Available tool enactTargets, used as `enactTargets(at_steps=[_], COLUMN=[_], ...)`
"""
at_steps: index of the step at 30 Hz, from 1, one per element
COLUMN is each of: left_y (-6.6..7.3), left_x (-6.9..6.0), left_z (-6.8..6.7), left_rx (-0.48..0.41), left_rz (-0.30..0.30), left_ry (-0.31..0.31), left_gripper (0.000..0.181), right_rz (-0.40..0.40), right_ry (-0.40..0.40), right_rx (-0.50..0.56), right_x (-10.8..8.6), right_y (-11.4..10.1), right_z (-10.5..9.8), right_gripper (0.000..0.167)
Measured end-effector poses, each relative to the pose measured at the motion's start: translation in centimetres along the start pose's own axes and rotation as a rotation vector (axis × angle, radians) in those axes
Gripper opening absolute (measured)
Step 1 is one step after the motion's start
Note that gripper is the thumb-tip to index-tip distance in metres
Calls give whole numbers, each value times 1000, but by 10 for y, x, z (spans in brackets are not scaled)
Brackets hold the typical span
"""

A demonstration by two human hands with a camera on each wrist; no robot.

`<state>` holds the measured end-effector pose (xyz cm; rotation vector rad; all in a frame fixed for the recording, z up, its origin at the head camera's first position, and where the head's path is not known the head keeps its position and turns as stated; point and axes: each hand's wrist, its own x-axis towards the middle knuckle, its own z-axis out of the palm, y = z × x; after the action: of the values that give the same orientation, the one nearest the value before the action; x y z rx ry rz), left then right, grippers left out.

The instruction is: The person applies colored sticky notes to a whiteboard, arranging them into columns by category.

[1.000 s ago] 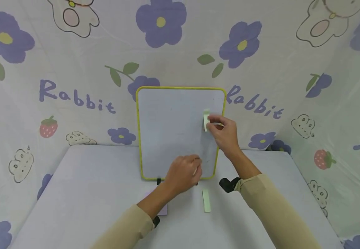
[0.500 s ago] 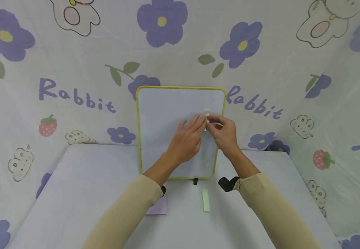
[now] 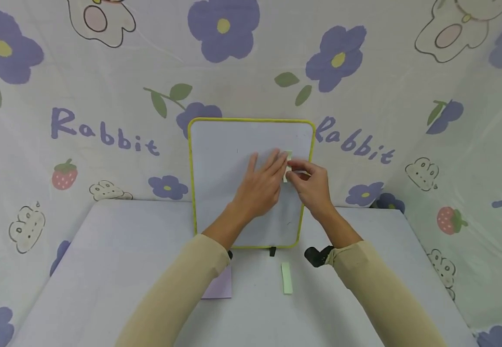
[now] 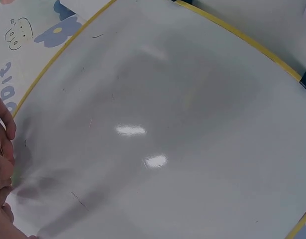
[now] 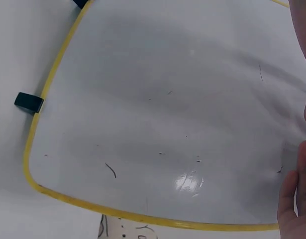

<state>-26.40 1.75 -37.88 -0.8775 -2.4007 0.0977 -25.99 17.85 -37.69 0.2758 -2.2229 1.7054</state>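
Note:
A yellow-framed whiteboard (image 3: 220, 159) stands upright at the back of the table. Near its right side is a pale green paper strip (image 3: 289, 155), partly covered by fingers. My right hand (image 3: 313, 185) pinches the strip's right edge between thumb and fingertips. With fingers extended, my left hand (image 3: 259, 190) lies against the board, its fingertips touching the strip's left edge. Both wrist views show mostly the whiteboard (image 4: 192, 99), with fingers (image 5: 288, 194) at the right border of the right wrist view. A second green strip (image 3: 287, 278) lies flat on the table.
A purple paper pad (image 3: 221, 285) lies on the white table (image 3: 116, 260), partly behind my left sleeve. Black feet (image 5: 28, 102) hold the board's lower edge. A patterned cloth (image 3: 251, 91) hangs right behind the board.
My left hand has risen from the lower part of the board to the strip, its fingers straightening against the surface. The right hand keeps its pinch in nearly the same place.

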Motion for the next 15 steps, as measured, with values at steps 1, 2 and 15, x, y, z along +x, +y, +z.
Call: enactTargets(at_steps=[1,2,15], left_y=[0,-1,-5], left_x=[0,1,1], left_z=[0,0,1], left_rx=[10,19,104], left_rz=[1,2,13], left_ry=[5,9,48], left_gripper=[49,49,50], right_rz=[-6,-12,-122], right_ry=[-1,-3,14], right_rx=[-4,-8,-193], right_x=[1,1,2], right_y=[1,1,6], right_z=[0,0,-1], right_gripper=[25,25,21])
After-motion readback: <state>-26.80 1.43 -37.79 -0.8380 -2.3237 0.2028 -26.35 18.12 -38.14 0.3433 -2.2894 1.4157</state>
